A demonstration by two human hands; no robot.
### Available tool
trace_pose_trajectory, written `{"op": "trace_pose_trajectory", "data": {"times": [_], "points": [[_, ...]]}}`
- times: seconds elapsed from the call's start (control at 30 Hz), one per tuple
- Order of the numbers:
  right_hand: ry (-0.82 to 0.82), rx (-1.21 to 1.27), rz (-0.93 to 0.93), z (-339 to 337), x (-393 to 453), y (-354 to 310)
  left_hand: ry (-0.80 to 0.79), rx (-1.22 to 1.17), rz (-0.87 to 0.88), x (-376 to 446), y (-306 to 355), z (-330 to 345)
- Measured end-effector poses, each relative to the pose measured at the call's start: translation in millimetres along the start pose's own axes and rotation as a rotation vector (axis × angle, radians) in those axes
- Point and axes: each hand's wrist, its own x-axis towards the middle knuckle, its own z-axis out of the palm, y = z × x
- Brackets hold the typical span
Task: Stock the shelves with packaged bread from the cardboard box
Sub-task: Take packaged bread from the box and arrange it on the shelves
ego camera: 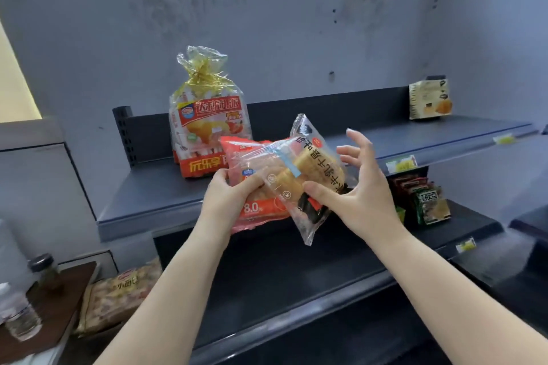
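1. The left hand point(228, 198) gripped two bread packs together in front of the top shelf point(154, 195), thumb curled over their near-left ends.
2. The red pack point(252, 213) lay underneath, its near end hanging below the hand.
3. The clear pack point(299, 175) lay on top, tilted, stretching right of the left hand's grip.
4. The right hand point(358, 187) was spread open at the clear pack's right side; its thumb touched the wrapper, the fingers stood apart from it.
5. A big gold-tied bag point(207, 115) stood far left on the top shelf, just behind the held packs.
6. A small box point(430, 99) stood far right on that shelf.
7. Green packets point(430, 204) sat on the lower shelf point(296, 272), right of the hands.
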Motion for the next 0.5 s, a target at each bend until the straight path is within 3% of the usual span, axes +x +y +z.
{"op": "trace_pose_trajectory", "data": {"times": [0.23,0.5], "points": [[-0.158,-0.337,-0.309,-107.8,73.7,45.2,-0.065,-0.05,0.022,40.1,13.4,128.8],[-0.439,-0.538,-0.295,-189.0,150.3,106.3,-0.081,-0.002,0.054,88.5,12.9,239.5]]}}
